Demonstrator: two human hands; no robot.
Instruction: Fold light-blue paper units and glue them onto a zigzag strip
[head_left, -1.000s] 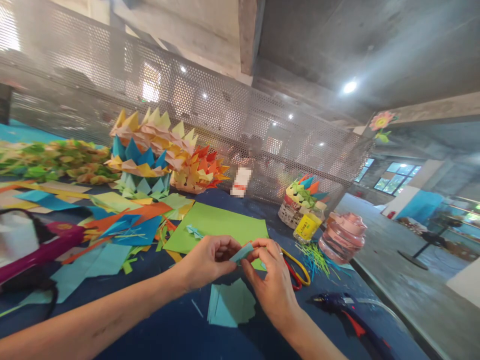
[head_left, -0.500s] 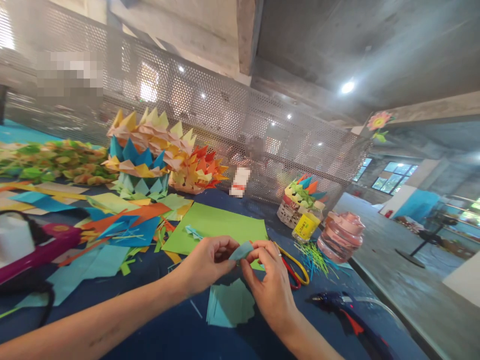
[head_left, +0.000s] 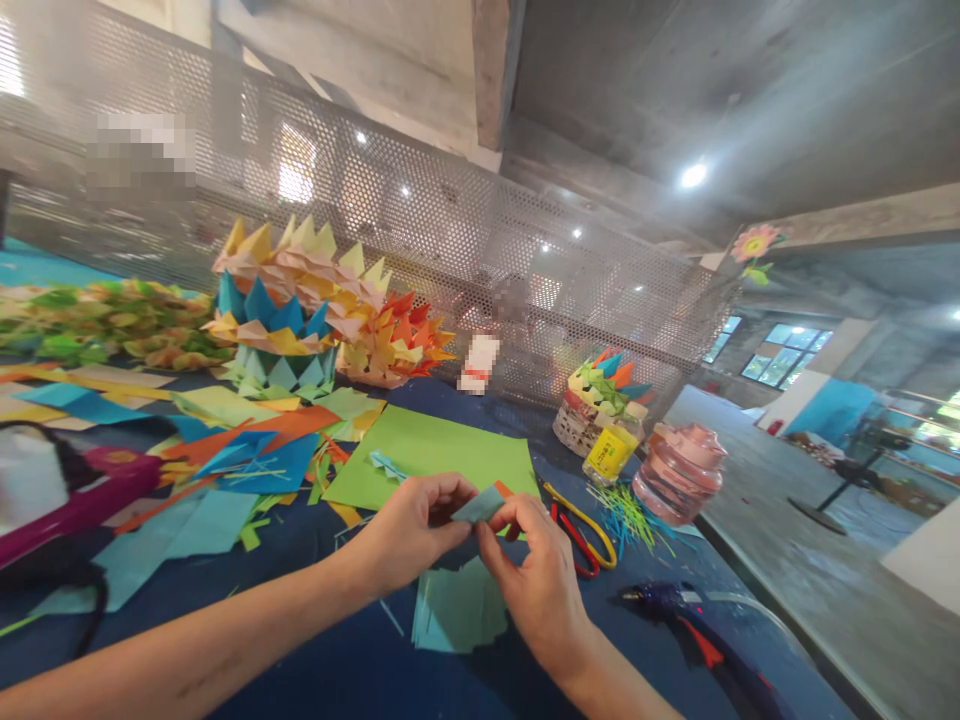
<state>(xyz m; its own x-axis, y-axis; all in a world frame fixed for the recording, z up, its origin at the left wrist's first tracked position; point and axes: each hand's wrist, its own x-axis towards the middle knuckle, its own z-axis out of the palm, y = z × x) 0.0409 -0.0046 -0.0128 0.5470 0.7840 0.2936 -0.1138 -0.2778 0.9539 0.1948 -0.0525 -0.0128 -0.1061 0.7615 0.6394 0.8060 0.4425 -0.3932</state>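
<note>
Everything here sits around the green sheet, which lies flat on the dark blue table. At the near edge of that sheet, raised a little above it, a small teal paper piece is held between both hands. The left hand pinches the piece's left end between thumb and curled fingertips. The right hand pinches its right end the same way, with the back of the hand towards the camera. The piece's long axis runs roughly along the sheet's near edge, left to right, tilting slightly upward to the right. Both hands touch it, so neither is nearer, and their fingertips almost meet over its middle. Whether the piece is already creased under the fingers cannot be told. On the near side of the green sheet, directly below the hands, a loose stack of teal squares rests on the table. Just off the sheet's right corner lie scissors with red and yellow handles. Further right of the sheet stand a yellow-labelled bottle and a pink jar. To the sheet's near right lies a dark glue gun. Behind the sheet to the left stand spiky folded-paper models.
</note>
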